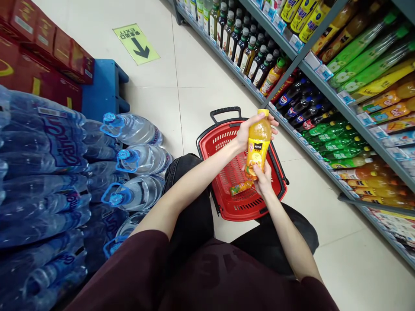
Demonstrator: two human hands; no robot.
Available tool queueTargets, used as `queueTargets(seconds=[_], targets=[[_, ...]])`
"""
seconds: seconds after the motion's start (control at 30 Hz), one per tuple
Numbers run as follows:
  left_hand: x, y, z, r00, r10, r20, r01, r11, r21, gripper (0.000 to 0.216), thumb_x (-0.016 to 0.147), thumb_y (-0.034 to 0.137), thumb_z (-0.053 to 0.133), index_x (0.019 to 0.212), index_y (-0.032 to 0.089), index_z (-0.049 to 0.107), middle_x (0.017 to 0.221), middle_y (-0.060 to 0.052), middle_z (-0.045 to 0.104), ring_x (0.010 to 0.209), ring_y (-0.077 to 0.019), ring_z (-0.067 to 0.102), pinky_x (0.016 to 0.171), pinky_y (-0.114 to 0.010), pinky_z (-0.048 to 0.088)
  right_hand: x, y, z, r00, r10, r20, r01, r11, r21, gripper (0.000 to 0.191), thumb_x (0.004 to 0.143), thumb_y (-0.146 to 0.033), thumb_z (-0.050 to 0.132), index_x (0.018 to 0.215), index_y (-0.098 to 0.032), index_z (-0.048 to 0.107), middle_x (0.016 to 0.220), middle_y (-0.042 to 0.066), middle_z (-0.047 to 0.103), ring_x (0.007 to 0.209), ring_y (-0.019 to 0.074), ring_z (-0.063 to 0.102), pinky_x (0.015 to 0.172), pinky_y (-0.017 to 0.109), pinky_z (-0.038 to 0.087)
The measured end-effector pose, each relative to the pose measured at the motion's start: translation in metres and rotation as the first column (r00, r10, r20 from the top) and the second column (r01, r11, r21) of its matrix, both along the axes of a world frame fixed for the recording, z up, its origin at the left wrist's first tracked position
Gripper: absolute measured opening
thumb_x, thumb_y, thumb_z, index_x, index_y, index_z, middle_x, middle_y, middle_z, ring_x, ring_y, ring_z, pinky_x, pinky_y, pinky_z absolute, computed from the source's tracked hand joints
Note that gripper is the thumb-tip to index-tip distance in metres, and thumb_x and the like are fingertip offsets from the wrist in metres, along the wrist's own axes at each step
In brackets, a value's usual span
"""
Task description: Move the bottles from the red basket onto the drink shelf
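Note:
Both my hands hold a bottle of orange juice (257,147) with a yellow cap, tilted slightly, over a red shopping basket (241,214). My left hand (245,133) grips it near the neck, its fingers partly hidden behind the bottle. Around the lower end wraps my right hand (263,176), with the thumb on the label. Inside the basket lies a smaller orange drink bottle (241,188), below my hands. The basket stands on the floor between my knees, its black handle (226,111) on the far side.
Shelves of bottled drinks (337,138) run along the right. Large water bottles (141,157) and shrink-wrapped water packs (45,160) crowd the left. Beyond them, red boxes (48,41) sit by a blue pallet (102,86). A yellow exit sign (136,44) marks the tiled floor.

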State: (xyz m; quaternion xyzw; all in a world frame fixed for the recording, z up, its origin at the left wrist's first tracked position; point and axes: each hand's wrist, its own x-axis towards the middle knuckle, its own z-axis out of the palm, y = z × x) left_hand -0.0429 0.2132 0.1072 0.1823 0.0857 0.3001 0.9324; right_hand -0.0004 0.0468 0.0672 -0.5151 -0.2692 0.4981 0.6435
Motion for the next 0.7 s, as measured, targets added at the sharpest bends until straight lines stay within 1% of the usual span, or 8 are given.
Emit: queueTargets(seconds=[0.07, 0.2, 0.27, 0.33, 0.4, 0.5, 0.6, 0.7], targets=[[0.0, 0.0, 0.0, 1.0, 0.003, -0.018, -0.002, 1.0, 0.01, 0.029, 0.086, 0.043, 0.072, 0.098, 0.018, 0.066, 0.091, -0.005, 0.075, 0.089, -0.0245, 0.078, 0.07, -0.03, 0.064, 0.0, 0.0, -0.001, 0.988, -0.049, 0.147, 0.051, 0.999, -0.009, 0.046, 0.077, -0.042, 0.084, 0.113, -0.022, 0.064, 0.094, 0.002, 0.072, 0.068, 0.0153, 0.068, 0.069, 0.032, 0.059], [0.002, 0.0, -0.002, 0.998, 0.019, -0.061, -0.016, 0.999, 0.051, 0.029, 0.085, 0.045, 0.071, 0.097, 0.019, 0.066, 0.088, -0.004, 0.075, 0.087, -0.0235, 0.078, 0.07, -0.03, 0.064, -0.004, 0.0, 0.003, 0.901, -0.142, 0.411, 0.174, 0.984, -0.041, 0.054, 0.075, -0.043, 0.085, 0.118, -0.019, 0.063, 0.102, 0.006, 0.072, 0.082, 0.0188, 0.069, 0.078, 0.035, 0.059], [0.004, -0.001, -0.004, 0.996, 0.037, -0.08, -0.029, 0.995, 0.097, 0.031, 0.084, 0.046, 0.073, 0.096, 0.019, 0.066, 0.087, -0.004, 0.075, 0.085, -0.0224, 0.078, 0.07, -0.03, 0.063, -0.008, 0.0, 0.006, 0.852, -0.172, 0.495, 0.229, 0.972, -0.057, 0.063, 0.075, -0.045, 0.085, 0.126, -0.018, 0.06, 0.111, 0.009, 0.072, 0.09, 0.0217, 0.07, 0.084, 0.039, 0.059], [0.006, -0.001, -0.006, 0.994, 0.061, -0.093, -0.046, 0.986, 0.158, 0.033, 0.081, 0.047, 0.075, 0.094, 0.018, 0.066, 0.085, -0.004, 0.075, 0.082, -0.0214, 0.077, 0.07, -0.03, 0.062, -0.011, -0.001, 0.006, 0.778, -0.2, 0.595, 0.288, 0.956, -0.056, 0.073, 0.074, -0.046, 0.085, 0.134, -0.018, 0.055, 0.123, 0.013, 0.07, 0.102, 0.0255, 0.071, 0.093, 0.044, 0.058], [0.007, -0.002, -0.007, 0.991, 0.082, -0.109, -0.058, 0.976, 0.212, 0.035, 0.078, 0.049, 0.076, 0.094, 0.018, 0.066, 0.084, -0.004, 0.075, 0.08, -0.0205, 0.076, 0.07, -0.03, 0.061, -0.01, -0.002, 0.004, 0.67, -0.203, 0.714, 0.347, 0.936, -0.06, 0.08, 0.072, -0.046, 0.087, 0.139, -0.019, 0.052, 0.131, 0.015, 0.067, 0.113, 0.0292, 0.069, 0.1, 0.048, 0.056], [0.007, -0.002, -0.006, 0.988, 0.102, -0.112, -0.07, 0.963, 0.261, 0.038, 0.076, 0.05, 0.077, 0.093, 0.018, 0.066, 0.083, -0.003, 0.075, 0.077, -0.0188, 0.075, 0.072, -0.031, 0.061, -0.004, -0.005, -0.003, 0.46, -0.175, 0.87, 0.395, 0.918, -0.024, 0.084, 0.073, -0.046, 0.086, 0.143, -0.02, 0.048, 0.133, 0.016, 0.063, 0.121, 0.0321, 0.065, 0.104, 0.051, 0.053], [0.006, 0.0, -0.005, 0.99, 0.121, -0.074, -0.097, 0.96, 0.261, 0.038, 0.075, 0.05, 0.078, 0.093, 0.018, 0.066, 0.083, -0.003, 0.076, 0.075, -0.0178, 0.074, 0.073, -0.031, 0.062, 0.002, -0.008, -0.01, 0.259, -0.18, 0.949, 0.377, 0.923, 0.073, 0.083, 0.078, -0.041, 0.081, 0.148, -0.023, 0.04, 0.135, 0.016, 0.053, 0.128, 0.0318, 0.059, 0.104, 0.05, 0.054], [0.005, 0.003, -0.004, 0.989, 0.138, -0.045, -0.125, 0.967, 0.223, 0.039, 0.074, 0.05, 0.078, 0.093, 0.019, 0.066, 0.082, -0.002, 0.075, 0.075, -0.0182, 0.074, 0.072, -0.031, 0.062, 0.007, -0.01, -0.013, 0.127, -0.178, 0.976, 0.339, 0.932, 0.126, 0.079, 0.082, -0.036, 0.077, 0.148, -0.026, 0.035, 0.135, 0.015, 0.046, 0.128, 0.0315, 0.057, 0.099, 0.051, 0.057]])
